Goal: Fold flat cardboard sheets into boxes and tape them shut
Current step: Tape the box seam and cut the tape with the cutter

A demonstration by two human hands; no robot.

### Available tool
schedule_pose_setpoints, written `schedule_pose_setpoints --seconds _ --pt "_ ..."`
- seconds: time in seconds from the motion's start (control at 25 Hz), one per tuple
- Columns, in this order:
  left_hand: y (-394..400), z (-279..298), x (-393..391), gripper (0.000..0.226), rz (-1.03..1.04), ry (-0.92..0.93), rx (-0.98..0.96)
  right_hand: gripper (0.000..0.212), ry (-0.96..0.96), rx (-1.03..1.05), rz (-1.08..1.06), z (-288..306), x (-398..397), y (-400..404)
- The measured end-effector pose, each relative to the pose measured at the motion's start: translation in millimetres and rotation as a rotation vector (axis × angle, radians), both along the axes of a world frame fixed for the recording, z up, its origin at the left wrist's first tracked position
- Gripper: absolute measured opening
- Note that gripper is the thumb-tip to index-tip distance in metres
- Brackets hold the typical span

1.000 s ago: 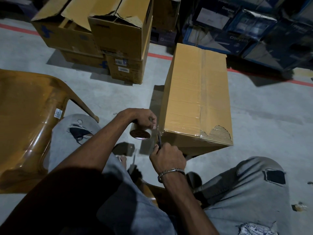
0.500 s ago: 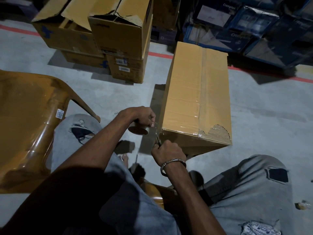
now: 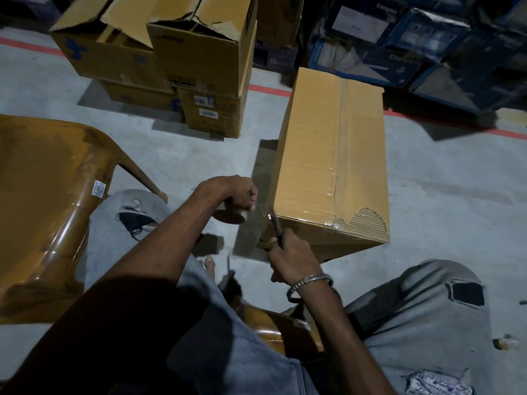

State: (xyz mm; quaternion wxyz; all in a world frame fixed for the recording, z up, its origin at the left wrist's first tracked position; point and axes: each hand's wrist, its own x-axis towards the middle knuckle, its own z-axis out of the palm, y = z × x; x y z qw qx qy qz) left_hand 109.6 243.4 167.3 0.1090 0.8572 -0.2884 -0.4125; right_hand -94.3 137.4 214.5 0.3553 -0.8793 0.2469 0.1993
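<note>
A long, tan corrugated cardboard box (image 3: 328,166) lies on the smooth grey concrete floor (image 3: 442,209) in front of a seated person, a strip of glossy clear tape (image 3: 340,143) running the length of its top seam and its near right corner torn to bare fluted ridges. Knees in pale, ripped denim frame the foreground, and a brown moulded plastic chair (image 3: 48,201) with a small sticker stands close at the left. Behind the box, stacked brown cartons (image 3: 199,52) with ragged open flaps sit to the left, dark blue printed cartons (image 3: 399,47) crowd the right, and a red painted line (image 3: 271,89) crosses the floor between them. The left hand (image 3: 236,195) curls over a roll of packing tape (image 3: 231,216) held just off the box's near left corner, a short clear stretch of film spanning from roll to cardboard. The right hand (image 3: 291,258), a metal bracelet (image 3: 309,283) at the wrist, closes around the handle of a thin dark cutting tool (image 3: 275,226) whose tip meets that film at the box edge; whether it is scissors or a blade cannot be told. A small scrap (image 3: 506,342) lies on the floor at the far right.
</note>
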Motion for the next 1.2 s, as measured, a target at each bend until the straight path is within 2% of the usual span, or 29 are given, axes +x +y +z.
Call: schedule_pose_setpoints --seconds 0.16,0.32,0.48,0.6,0.72,0.8,0.92,1.0,1.2 --pt "1.0 1.0 -0.2 0.006 -0.001 0.003 -0.006 0.023 0.045 -0.089 0.033 -23.9 20.1 26.6" --pt "0.7 1.7 1.0 0.005 0.005 0.012 -0.01 0.036 0.13 -0.118 0.03 -36.0 24.2 35.7" --pt "8.6 2.1 7.0 0.011 0.027 -0.049 0.075 0.025 0.151 -0.045 0.057 -25.4 3.1 28.7" --pt "16.3 3.6 12.7 0.007 0.07 -0.08 0.114 0.016 0.048 -0.018 0.006 -12.2 -0.8 13.8" --pt "16.8 6.9 14.6 0.009 0.083 -0.087 0.097 0.015 -0.246 -0.19 -0.149 -16.1 22.7 -2.3" --pt "15.3 7.7 14.4 0.008 0.077 -0.081 0.085 0.028 -0.38 -0.377 -0.191 -30.5 42.0 -13.3" --pt "14.6 6.2 14.7 0.01 0.065 -0.064 0.083 0.054 -0.395 -0.64 -0.121 -64.2 58.0 -24.5" --pt "13.9 4.1 15.8 0.009 0.058 -0.062 0.081 0.061 -0.4 -0.751 -0.086 -80.3 59.9 -26.4" --pt "12.1 3.5 16.1 0.008 0.052 -0.083 0.093 0.062 -0.443 -0.777 0.045 -86.9 68.4 -35.3"
